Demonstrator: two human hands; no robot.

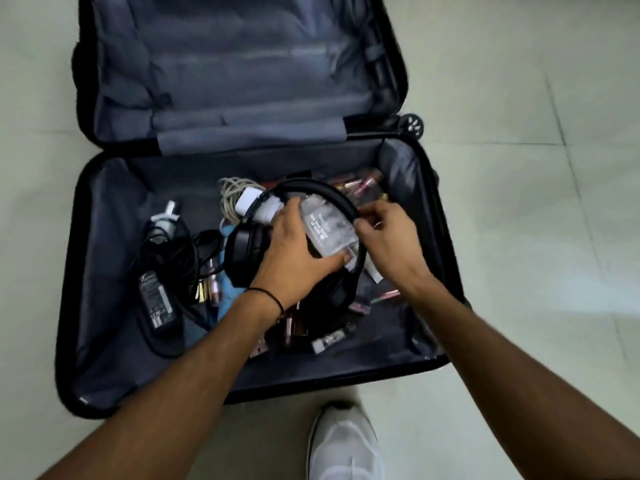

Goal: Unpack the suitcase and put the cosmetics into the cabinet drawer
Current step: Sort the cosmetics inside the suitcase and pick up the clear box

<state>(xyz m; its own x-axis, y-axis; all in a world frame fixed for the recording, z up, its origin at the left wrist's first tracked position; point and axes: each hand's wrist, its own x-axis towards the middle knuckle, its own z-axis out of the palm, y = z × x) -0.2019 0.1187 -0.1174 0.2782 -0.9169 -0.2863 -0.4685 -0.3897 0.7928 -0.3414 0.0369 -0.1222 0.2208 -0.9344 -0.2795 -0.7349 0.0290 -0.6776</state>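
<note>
This is looking like a room in a home: an open black suitcase (104,237) is lying on a pale tiled floor (536,168), holding personal belongings, namely headphones (242,251), a laptop charger (157,303) and cosmetic tubes (363,183).

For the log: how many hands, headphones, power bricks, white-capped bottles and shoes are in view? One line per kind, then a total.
Hands: 2 (left hand, right hand)
Headphones: 1
Power brick: 1
White-capped bottle: 1
Shoe: 1
Total: 6
</note>
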